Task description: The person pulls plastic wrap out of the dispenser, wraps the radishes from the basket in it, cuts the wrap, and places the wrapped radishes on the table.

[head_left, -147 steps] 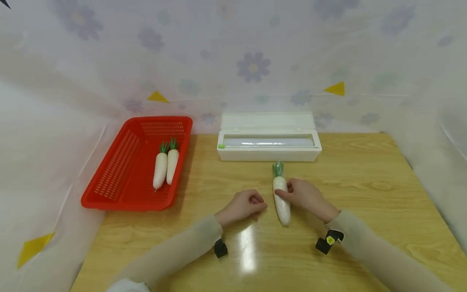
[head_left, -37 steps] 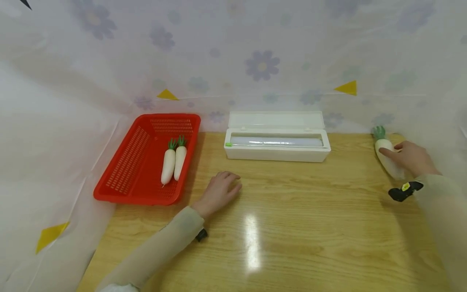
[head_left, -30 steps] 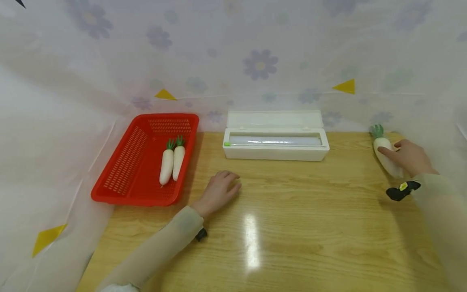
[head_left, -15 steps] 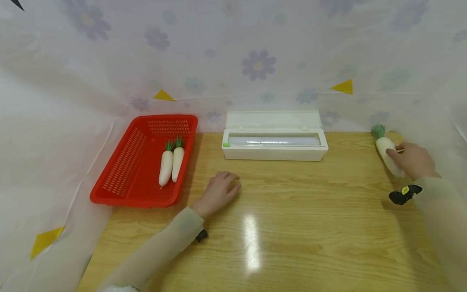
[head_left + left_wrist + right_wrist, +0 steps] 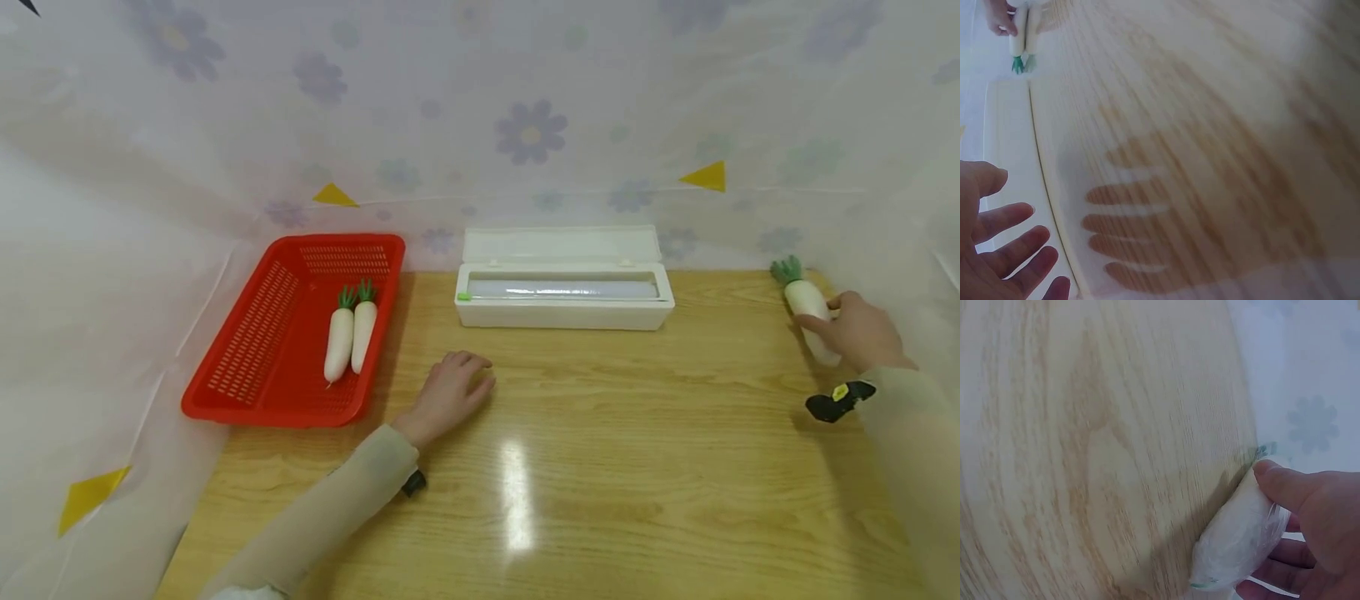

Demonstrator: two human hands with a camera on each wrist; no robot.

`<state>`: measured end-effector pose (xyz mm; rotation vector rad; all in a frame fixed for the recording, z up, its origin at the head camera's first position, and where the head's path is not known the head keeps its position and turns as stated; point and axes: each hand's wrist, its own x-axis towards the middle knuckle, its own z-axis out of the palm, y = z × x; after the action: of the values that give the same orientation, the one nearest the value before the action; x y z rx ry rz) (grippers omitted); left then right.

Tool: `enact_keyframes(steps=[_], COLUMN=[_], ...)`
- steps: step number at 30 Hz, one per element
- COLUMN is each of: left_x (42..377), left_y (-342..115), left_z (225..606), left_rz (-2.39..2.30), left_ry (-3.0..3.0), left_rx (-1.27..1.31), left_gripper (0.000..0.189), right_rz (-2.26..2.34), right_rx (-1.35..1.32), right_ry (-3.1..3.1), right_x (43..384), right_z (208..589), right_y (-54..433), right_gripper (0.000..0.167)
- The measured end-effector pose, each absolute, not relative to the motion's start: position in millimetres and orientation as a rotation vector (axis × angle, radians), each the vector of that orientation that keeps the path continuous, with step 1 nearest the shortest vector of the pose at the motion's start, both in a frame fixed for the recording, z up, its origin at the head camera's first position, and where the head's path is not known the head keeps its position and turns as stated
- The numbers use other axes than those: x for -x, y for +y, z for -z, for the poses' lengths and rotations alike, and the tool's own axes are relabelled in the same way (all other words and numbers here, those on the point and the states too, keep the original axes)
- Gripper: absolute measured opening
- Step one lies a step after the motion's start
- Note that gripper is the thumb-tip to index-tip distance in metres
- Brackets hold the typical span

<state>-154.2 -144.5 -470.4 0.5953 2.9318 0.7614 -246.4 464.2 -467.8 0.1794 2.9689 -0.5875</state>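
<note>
The right hand (image 5: 862, 333) held a wrapped white radish (image 5: 807, 300) at the right of the frame.
The left hand (image 5: 446, 396) was over the desk (image 5: 622, 458) mid-frame, its fingers (image 5: 1021, 248) loose and a little apart.

three radishes (image 5: 806, 298) (image 5: 340, 345) (image 5: 363, 335), two hands (image 5: 446, 396) (image 5: 866, 335), one basket (image 5: 279, 350), one box (image 5: 564, 316); three yellow triangles (image 5: 335, 197) (image 5: 707, 177) (image 5: 92, 498)
</note>
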Motion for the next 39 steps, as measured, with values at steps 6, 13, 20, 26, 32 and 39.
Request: enact_keyframes(steps=[6,13,20,26,32,39], left_x=[154,153,153,153,152,154], left_y=[-144,-145,-146,-145,-145,-146], left_z=[470,470,469,468,469,467], left_rz=[-0.772,-0.787,-0.789,-0.788,-0.789,-0.772], left_ry=[2.924,2.933,2.929,2.923,2.916,2.928], left_rx=[-0.605,-0.598,-0.611,-0.605,-0.580,-0.574], left_gripper=[0.034,0.033,0.034,0.034,0.033,0.033], right_rz=[0.613,0.596,0.557,0.572,0.571,0.560], right_rx=[-0.129,-0.131,-0.173,-0.117,-0.093,-0.139], right_ry=[2.978,2.956,2.916,2.905,2.877,2.983], right_x=[240,237,239,239,240,240], right_z=[468,466,464,459,456,455], right_y=[463,462,460,460,460,459], right_gripper=[0.087,0.091,0.099,0.099,0.099,0.095])
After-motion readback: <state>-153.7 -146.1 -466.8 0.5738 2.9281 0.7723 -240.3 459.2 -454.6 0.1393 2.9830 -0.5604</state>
